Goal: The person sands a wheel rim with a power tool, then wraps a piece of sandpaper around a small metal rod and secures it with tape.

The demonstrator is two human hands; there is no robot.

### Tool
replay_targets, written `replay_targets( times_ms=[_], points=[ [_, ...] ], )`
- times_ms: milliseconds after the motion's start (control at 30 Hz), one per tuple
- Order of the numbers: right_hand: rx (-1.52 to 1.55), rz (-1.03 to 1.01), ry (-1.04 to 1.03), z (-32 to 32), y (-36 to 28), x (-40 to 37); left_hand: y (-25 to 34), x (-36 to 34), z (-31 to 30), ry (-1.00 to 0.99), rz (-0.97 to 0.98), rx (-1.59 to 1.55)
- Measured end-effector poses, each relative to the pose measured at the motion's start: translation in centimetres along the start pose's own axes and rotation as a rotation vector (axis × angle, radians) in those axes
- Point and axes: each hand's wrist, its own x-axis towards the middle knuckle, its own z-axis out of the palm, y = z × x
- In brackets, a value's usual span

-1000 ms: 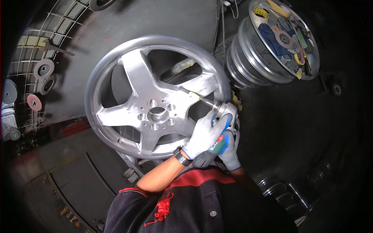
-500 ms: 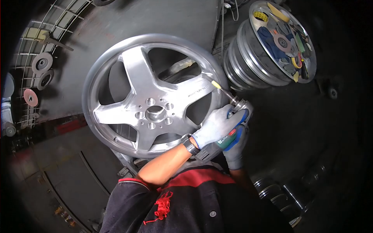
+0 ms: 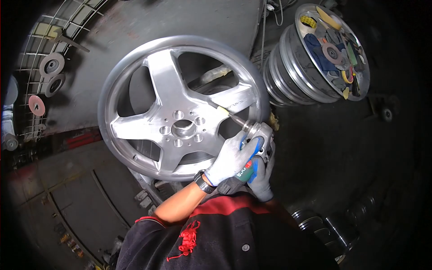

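My left hand (image 3: 230,158), in a white and blue work glove with a watch at the wrist, is wrapped round a green handheld power grinder (image 3: 245,174) with a metal head. My gloved right hand (image 3: 262,176) grips the same tool from the other side, its fingers partly hidden behind the body. A thin shaft with a pale yellow tip (image 3: 222,110) points up and left from the tool. That tip overlaps the edge of the right-hand spoke, close to the hub of a bare silver five-spoke wheel rim (image 3: 167,85). The rim lies face up in front of me.
A second wheel (image 3: 310,67) stands at upper right, its face carrying an abrasive disc (image 3: 332,54), yellow tape (image 3: 308,21) and cloths. Several discs (image 3: 51,65) hang on a wire grid at left. More metal rims (image 3: 310,220) lie at lower right.
The grinder and both hands have moved left, taking the yellow tip from the spoke's outer end inward toward the hub. The view has shifted slightly. Both hands keep their hold.
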Motion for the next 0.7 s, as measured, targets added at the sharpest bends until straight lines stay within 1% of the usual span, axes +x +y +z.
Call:
replay_targets(
  times_ms=[33, 67, 100, 133, 167, 200, 233, 267, 300, 333, 367, 400, 433, 467, 500, 533, 567, 600, 633, 700],
  points=[
    [-0.002, -0.003, 0.002, -0.3, 0.1, 0.2, 0.5, 0.2, 0.2, -0.017, -0.044, 0.013],
    [0.07, 0.031, 0.037, -0.7, 0.1, 0.5, 0.7, 0.5, 0.4, -0.033, -0.09, 0.025],
    [0.141, 0.066, 0.072, -1.0, 0.0, 0.7, 0.8, 1.1, 0.8, -0.034, -0.089, 0.023],
    [0.139, 0.065, 0.072, -1.9, -0.2, 0.7, 0.7, 1.9, 1.3, -0.103, -0.023, 0.087],
    [-0.443, -0.228, 0.019, -3.2, -0.3, 0.5, 0.5, 2.7, 1.7, -0.172, 0.044, 0.151],
    [-1.027, -0.519, -0.037, -3.8, -0.7, 0.5, 0.1, 3.4, 1.9, -0.176, 0.047, 0.147],
    [-0.988, -0.607, 0.088, -3.4, -1.1, 0.6, -0.2, 4.0, 2.1, -0.191, 0.286, 0.279],
    [-0.991, -0.607, 0.089, -3.7, -0.9, 0.7, -0.6, 4.4, 2.3, -0.2, 0.525, 0.41],
    [-1.032, -0.595, 0.065, -3.9, -0.7, 0.9, -0.4, 4.6, 2.2, -0.228, 0.479, 0.345],
    [-1.071, -0.582, 0.041, -4.0, -0.5, 1.0, -0.3, 4.4, 1.9, -0.228, 0.479, 0.345],
    [-1.069, -0.583, 0.04, -3.8, -0.5, 1.1, -0.2, 4.2, 1.4, -0.257, 0.429, 0.319],
    [-0.634, -0.251, 0.037, -2.6, -1.4, 1.3, -0.3, 3.9, 0.8, -0.284, 0.377, 0.294],
    [-0.194, 0.078, 0.033, -1.5, -2.2, 1.2, -0.4, 3.4, 0.4, -0.284, 0.372, 0.298],
    [-0.189, 0.082, 0.035, -0.5, -2.5, 1.0, -0.6, 2.6, 0.1, -0.251, 0.186, 0.124],
    [-0.164, -0.007, 0.056, 0.5, -2.7, 0.9, -0.7, 2.0, -0.2, -0.215, 0.002, -0.049],
    [-0.14, -0.098, 0.077, 1.1, -3.2, 0.9, -0.6, 1.5, -0.6, -0.215, 0.001, -0.045],
    [-0.186, -0.099, 0.018, 1.4, -3.9, 1.1, -0.3, 0.8, -1.1, -0.176, 0.007, -0.088],
    [-0.184, -0.096, 0.02, 1.8, -4.1, 0.9, -0.2, 0.3, -1.4, -0.138, 0.012, -0.131],
    [-0.163, -0.081, -0.008, 2.2, -4.2, 0.5, -0.8, 0.0, -1.3, -0.129, 0.035, -0.183],
    [-0.138, -0.059, -0.054, 2.2, -4.7, 0.5, -0.4, -0.1, -1.7, -0.148, 0.034, -0.155]
  ],
)
